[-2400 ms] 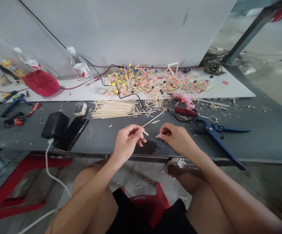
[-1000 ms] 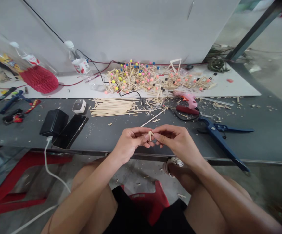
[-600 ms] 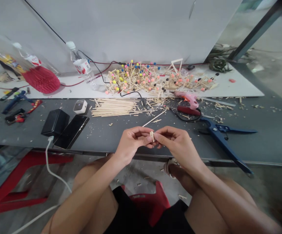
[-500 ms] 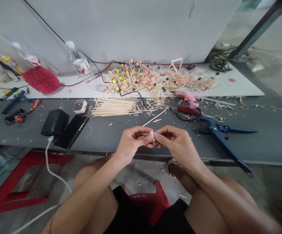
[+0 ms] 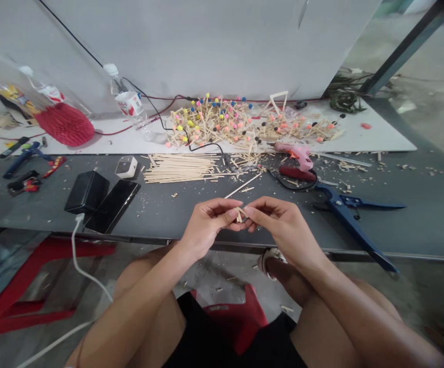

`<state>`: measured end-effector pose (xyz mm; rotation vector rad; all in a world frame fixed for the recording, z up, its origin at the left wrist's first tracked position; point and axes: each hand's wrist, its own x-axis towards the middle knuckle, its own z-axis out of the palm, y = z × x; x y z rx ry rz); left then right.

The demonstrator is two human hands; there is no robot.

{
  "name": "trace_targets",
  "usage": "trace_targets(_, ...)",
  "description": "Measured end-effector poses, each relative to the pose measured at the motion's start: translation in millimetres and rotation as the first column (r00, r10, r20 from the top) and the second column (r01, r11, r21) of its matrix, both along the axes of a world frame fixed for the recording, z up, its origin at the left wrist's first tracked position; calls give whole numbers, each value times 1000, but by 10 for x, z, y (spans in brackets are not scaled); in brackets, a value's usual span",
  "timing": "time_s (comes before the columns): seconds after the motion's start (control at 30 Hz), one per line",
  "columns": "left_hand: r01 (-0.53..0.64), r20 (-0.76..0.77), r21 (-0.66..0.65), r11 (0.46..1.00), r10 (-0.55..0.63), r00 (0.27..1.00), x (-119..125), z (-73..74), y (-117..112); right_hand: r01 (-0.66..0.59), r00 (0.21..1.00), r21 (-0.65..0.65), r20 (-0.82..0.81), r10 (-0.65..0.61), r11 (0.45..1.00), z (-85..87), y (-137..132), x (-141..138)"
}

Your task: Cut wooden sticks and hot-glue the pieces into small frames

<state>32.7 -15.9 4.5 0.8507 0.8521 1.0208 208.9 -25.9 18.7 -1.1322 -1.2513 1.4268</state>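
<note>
Short sticks pinched between two hands, with long ones lying uncut

In the head view, the only one, the short sticks are held up over the near edge of the dark table, in front of the person. The left hand has its thumb and fingers closed on them. The right hand meets it from the other side, thumb and forefinger together on the end of a slanting piece. At least two pieces show, set at an angle to each other; whether they are stuck or merely pressed together, I cannot tell.

As to how far things have come, a broad heap of short pieces, many tipped with coloured balls, lies on the white board at the back. That looks like a good deal of work done. The piece in hand shows no ball, so it seems unfinished. In front of the heap lies a bundle of long sticks, apparently unused, and one long stick slants just beyond the hands. The pink glue gun and the blue cutter lie to the right, neither of them held.
</note>
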Motion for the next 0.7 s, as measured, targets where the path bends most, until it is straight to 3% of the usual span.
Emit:
trace_targets(0.3,55,89,4,998,-55,995,-12,35,8,-23,999,4,-42,23,1000,79,-21,8)
trace_targets(0.7,9,5,61,998,-9,1000,1,18,-10,28,997,31,65,-30,999,77,-39,-27)
